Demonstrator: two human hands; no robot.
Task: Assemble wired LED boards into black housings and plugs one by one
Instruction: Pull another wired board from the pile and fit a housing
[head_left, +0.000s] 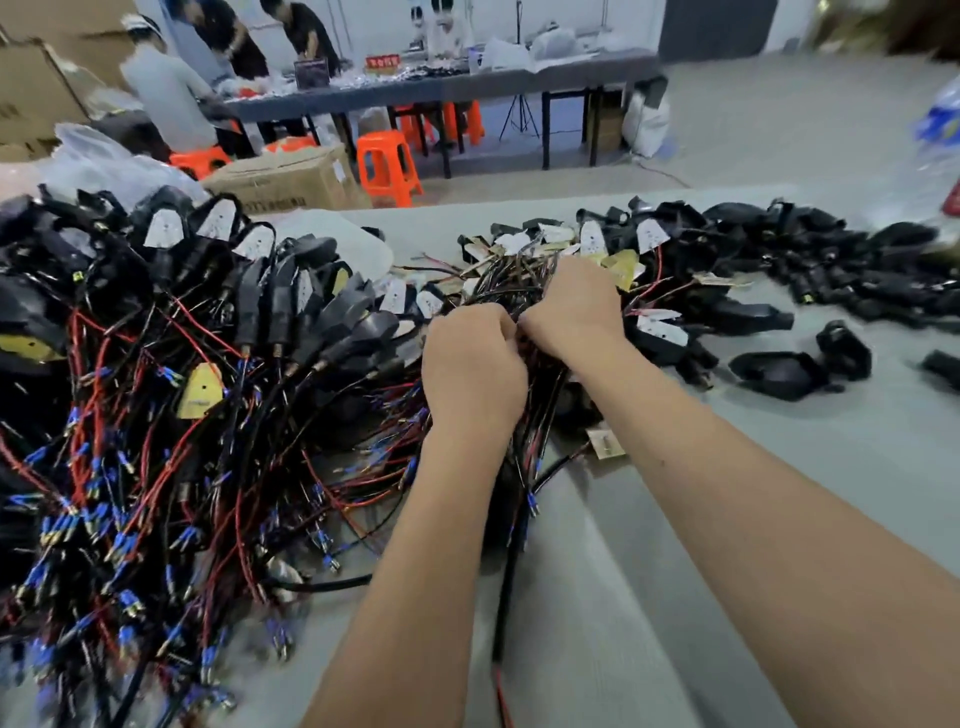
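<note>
- Both hands are buried in a tangle of red and black wires (524, 296) near the middle of the desk (727, 519), knuckles pretty much touching each other.
- Left hand (470, 364): fingers curled tight into a fist, closed around a bunch of those wires. Exactly which strand it's got, can't tell, the fingertips are tucked under.
- Right hand (574, 306): fingers also curled down into the same bundle, pinching at wires right where it meets the left hand. The fingertips are hidden in the mess.
- Just past the fingers, white wired LED boards (592, 236) poke out of the tangle, plus a couple of yellowish ones (623, 267).
- A black cable (511, 571) hangs down from under the hands, running between the two forearms toward the near edge.
- Right of the fingers: a spread of loose black housings (831, 275) lying on the desk, a few stragglers (779, 371) closer in.
- Left of the fingers: a huge heap of assembled housings with boards in them (218, 223), wires trailing toward the camera and ending in blue-tipped connectors (124, 540).
- Way beyond the fingers, off the desk: a cardboard box (291, 179), orange plastic stools (387, 166), and a long dark table (441, 85) with people (166, 98) working at it. All kind of blurry.
</note>
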